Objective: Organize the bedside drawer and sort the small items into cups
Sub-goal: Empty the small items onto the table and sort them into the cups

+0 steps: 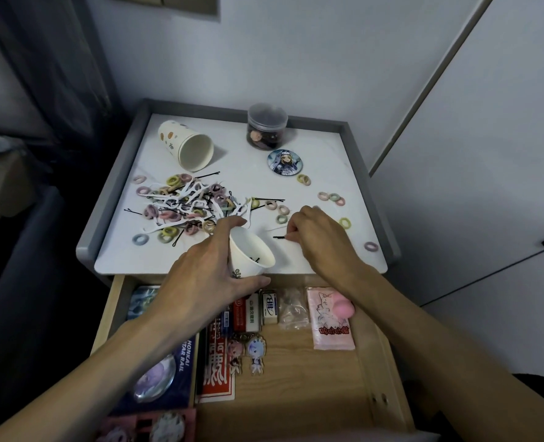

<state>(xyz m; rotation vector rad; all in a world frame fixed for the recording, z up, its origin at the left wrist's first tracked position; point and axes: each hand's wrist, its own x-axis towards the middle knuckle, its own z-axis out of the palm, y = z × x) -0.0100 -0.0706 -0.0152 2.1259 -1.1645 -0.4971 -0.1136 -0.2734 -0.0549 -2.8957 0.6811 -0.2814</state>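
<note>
My left hand (pixel 205 275) grips a white paper cup (pixel 252 254), tilted toward the right at the front edge of the bedside table top (pixel 328 148); black hairpins lie inside it. My right hand (pixel 320 237) pinches a black hairpin (pixel 278 237) just right of the cup's mouth. A pile (pixel 187 207) of pastel hair ties, black hairpins and white floss picks covers the left half of the top. A second paper cup (pixel 187 146) lies on its side behind the pile.
A lidded clear jar (pixel 267 126) and a round badge (pixel 284 162) stand at the back. Loose hair ties (pixel 332 197) dot the right side. The open wooden drawer (pixel 312 378) below holds erasers, keychains, a pink packet and boxes.
</note>
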